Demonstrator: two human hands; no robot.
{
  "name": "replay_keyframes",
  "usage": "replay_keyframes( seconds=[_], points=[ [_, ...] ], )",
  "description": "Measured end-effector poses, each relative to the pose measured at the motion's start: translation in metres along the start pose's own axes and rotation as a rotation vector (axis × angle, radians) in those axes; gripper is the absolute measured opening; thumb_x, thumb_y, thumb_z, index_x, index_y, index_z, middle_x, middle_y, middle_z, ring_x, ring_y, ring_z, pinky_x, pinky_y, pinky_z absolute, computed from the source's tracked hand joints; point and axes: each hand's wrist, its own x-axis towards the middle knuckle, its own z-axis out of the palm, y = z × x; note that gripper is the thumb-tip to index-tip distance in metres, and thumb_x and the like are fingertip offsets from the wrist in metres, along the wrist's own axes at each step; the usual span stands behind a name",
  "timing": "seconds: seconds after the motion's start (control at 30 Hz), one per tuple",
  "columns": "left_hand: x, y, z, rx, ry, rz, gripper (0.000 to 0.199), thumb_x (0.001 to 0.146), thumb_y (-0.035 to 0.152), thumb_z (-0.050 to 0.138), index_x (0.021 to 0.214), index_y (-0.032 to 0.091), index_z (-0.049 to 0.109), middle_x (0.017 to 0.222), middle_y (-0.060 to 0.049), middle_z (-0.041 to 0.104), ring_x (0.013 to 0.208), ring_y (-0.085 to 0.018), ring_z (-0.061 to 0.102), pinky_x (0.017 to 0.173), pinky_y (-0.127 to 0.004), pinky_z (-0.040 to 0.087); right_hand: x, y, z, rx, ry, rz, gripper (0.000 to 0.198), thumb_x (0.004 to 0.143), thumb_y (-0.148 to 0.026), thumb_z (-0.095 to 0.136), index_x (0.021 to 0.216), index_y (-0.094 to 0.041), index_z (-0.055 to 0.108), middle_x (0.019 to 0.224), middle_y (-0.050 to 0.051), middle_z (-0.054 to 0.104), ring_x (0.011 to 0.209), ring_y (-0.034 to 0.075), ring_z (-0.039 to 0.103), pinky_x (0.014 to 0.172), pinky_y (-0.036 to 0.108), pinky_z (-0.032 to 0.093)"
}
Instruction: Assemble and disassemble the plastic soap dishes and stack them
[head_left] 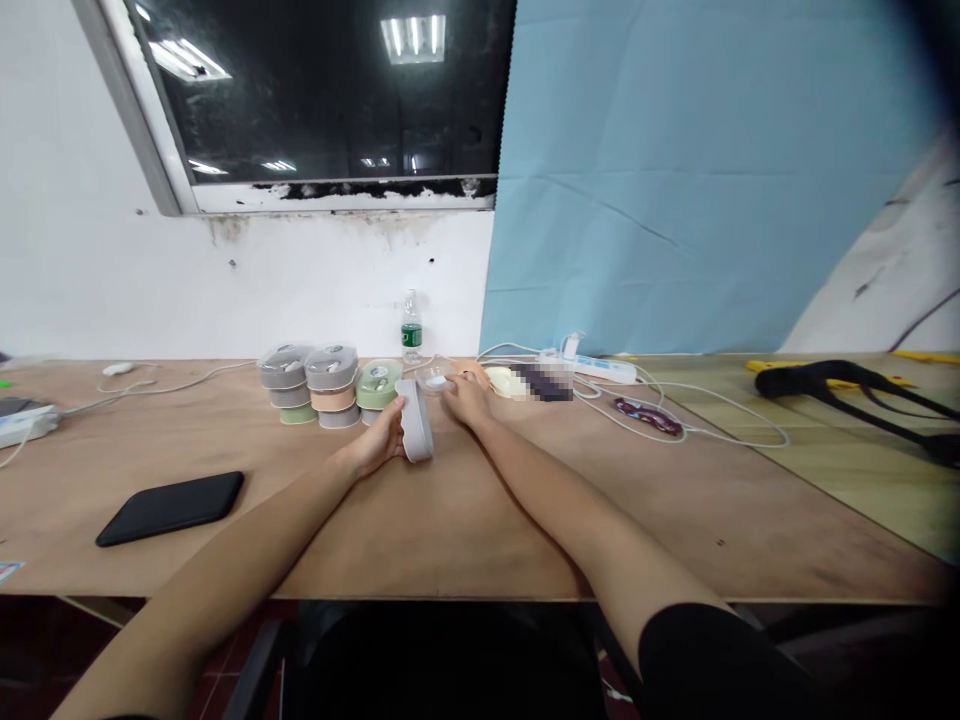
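Tilted on its edge, a light grey plastic box is gripped by my left hand, with the fingers behind it and the thumb at its upper edge. My right hand reaches farther back, its fingers bent at the side of a clear plastic lid; it appears to pinch the rim. Some small white thing shows at that lid, too small to name. Left of my hands stand stacked round lunch boxes in grey, a grey-and-orange stack and a green-topped stack, with clear lids.
Behind the boxes, a water bottle stands by the wall. A black phone-like case lies at front left. Right of my hands are a blurred dark item, white cables, a power strip and a dark red object. A black frame lies far right.
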Motion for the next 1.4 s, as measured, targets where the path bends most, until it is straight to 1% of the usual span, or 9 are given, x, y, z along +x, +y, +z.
replay_keyframes(
  seconds=[0.23,0.33,0.53,0.67,0.83,0.97,1.1,1.23,1.4],
  points=[
    [-0.001,0.000,-0.001,0.015,-0.006,-0.017,0.070,0.084,0.070,0.038,0.132,0.020,0.048,0.112,-0.013,0.066,0.099,-0.029,0.064,0.082,-0.042,0.049,-0.005,0.000,-0.003,0.043,-0.080,-0.162,0.043,0.084,-0.035,0.058,0.125,-0.020,0.060,0.121,0.011,0.058,0.110,0.023,0.055,0.096,0.033,0.041],
    [-0.001,0.001,0.000,0.028,-0.002,-0.016,0.071,0.084,0.070,0.037,0.130,0.018,0.049,0.110,-0.014,0.066,0.097,-0.029,0.065,0.082,-0.043,0.049,-0.005,0.002,-0.002,0.076,-0.084,-0.211,0.046,0.083,-0.033,0.060,0.125,-0.017,0.059,0.122,0.011,0.057,0.113,0.022,0.054,0.098,0.033,0.040],
    [-0.001,0.001,-0.001,0.034,-0.024,-0.019,0.071,0.084,0.071,0.036,0.131,0.019,0.048,0.111,-0.014,0.066,0.101,-0.029,0.063,0.087,-0.043,0.046,-0.003,0.008,0.002,0.116,-0.068,-0.214,0.047,0.082,-0.032,0.061,0.125,-0.015,0.058,0.121,0.013,0.057,0.114,0.022,0.053,0.100,0.035,0.039],
    [-0.001,0.002,0.000,0.036,-0.016,-0.021,0.071,0.084,0.071,0.036,0.132,0.019,0.048,0.112,-0.014,0.066,0.100,-0.029,0.063,0.087,-0.043,0.047,-0.002,0.011,0.003,0.153,-0.065,-0.212,0.046,0.081,-0.031,0.061,0.125,-0.016,0.059,0.120,0.012,0.057,0.111,0.022,0.054,0.099,0.036,0.040],
    [-0.001,0.002,0.000,0.051,-0.015,-0.021,0.071,0.083,0.071,0.035,0.132,0.021,0.047,0.111,-0.013,0.066,0.099,-0.029,0.064,0.084,-0.042,0.047,0.002,0.013,0.005,0.154,-0.044,-0.105,0.055,0.084,-0.030,0.057,0.137,-0.017,0.048,0.116,0.012,0.059,0.104,0.021,0.057,0.095,0.036,0.042],
    [-0.001,0.001,-0.001,0.053,-0.013,-0.019,0.070,0.084,0.071,0.037,0.133,0.022,0.046,0.112,-0.012,0.066,0.099,-0.028,0.064,0.084,-0.042,0.048,0.007,0.008,0.007,0.088,-0.055,-0.058,0.041,0.088,-0.027,0.050,0.128,-0.017,0.057,0.112,0.012,0.061,0.105,0.021,0.057,0.094,0.032,0.042],
    [0.001,-0.001,-0.002,0.041,-0.010,-0.017,0.070,0.084,0.071,0.036,0.132,0.021,0.048,0.111,-0.012,0.066,0.100,-0.029,0.064,0.085,-0.043,0.048,0.011,0.002,0.009,0.053,-0.003,-0.001,0.029,0.089,-0.025,0.046,0.112,-0.019,0.064,0.105,0.009,0.065,0.105,0.021,0.055,0.092,0.031,0.040],
    [0.001,-0.001,-0.003,0.047,0.001,-0.020,0.071,0.083,0.071,0.037,0.130,0.019,0.050,0.107,-0.013,0.066,0.099,-0.029,0.064,0.085,-0.043,0.047,0.012,0.000,0.011,0.055,0.022,-0.049,0.025,0.090,-0.023,0.044,0.102,-0.018,0.065,0.099,0.008,0.066,0.098,0.020,0.056,0.087,0.029,0.041],
    [-0.001,0.001,-0.002,0.055,0.001,-0.014,0.071,0.084,0.071,0.036,0.130,0.018,0.049,0.105,-0.012,0.067,0.097,-0.028,0.064,0.084,-0.042,0.048,0.014,0.002,0.014,0.045,0.008,-0.101,0.023,0.089,-0.021,0.046,0.099,-0.017,0.066,0.098,0.007,0.068,0.093,0.018,0.057,0.084,0.027,0.041]
  ],
)
